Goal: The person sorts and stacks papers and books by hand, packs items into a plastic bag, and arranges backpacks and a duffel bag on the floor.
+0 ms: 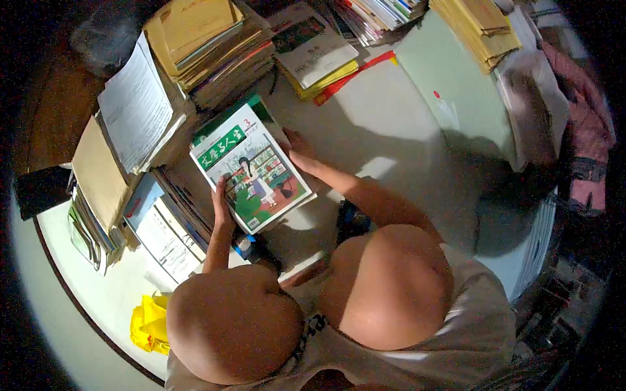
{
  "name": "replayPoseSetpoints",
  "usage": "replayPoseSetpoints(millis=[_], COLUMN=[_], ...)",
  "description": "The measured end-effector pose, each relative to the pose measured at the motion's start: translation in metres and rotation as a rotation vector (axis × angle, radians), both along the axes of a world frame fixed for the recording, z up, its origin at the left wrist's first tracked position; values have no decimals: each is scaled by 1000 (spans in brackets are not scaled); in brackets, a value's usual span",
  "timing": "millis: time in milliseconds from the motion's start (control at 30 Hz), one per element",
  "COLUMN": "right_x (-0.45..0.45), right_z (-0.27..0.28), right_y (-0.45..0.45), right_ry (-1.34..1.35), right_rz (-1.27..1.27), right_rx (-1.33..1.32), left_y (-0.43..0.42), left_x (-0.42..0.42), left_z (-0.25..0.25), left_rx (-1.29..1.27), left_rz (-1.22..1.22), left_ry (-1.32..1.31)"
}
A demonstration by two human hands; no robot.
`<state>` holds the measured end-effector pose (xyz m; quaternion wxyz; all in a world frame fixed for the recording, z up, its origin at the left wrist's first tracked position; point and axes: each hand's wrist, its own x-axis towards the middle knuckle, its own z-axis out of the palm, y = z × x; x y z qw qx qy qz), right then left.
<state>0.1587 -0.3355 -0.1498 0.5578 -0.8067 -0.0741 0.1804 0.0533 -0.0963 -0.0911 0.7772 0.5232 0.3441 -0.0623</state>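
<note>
A magazine (251,173) with a green title band and a drawn figure on its white cover lies tilted between my hands. My left hand (220,199) grips its left edge, fingertips on the cover. At its right edge is my right hand (301,151), fingers closed around the side and partly hidden. A dark green cover (264,107) shows beneath it at the top, and more page edges show at its lower right, so several items may be stacked here.
Piles of brown envelopes and papers (195,39) stand at the upper left, beside printed sheets (137,107). Books (316,55) lie at the back. More brown envelopes (479,32) sit at the upper right. A yellow bag (151,324) lies at the lower left.
</note>
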Motion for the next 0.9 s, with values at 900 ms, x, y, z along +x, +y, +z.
replayPoseSetpoints(millis=[900], right_x=[-12], right_z=[-4], right_y=[-14], right_ry=[-100], right_rz=[-43], right_rx=[64], left_y=[-16], left_x=[90], left_z=[269], left_rx=[689], left_rz=[-116], left_ry=[-1164])
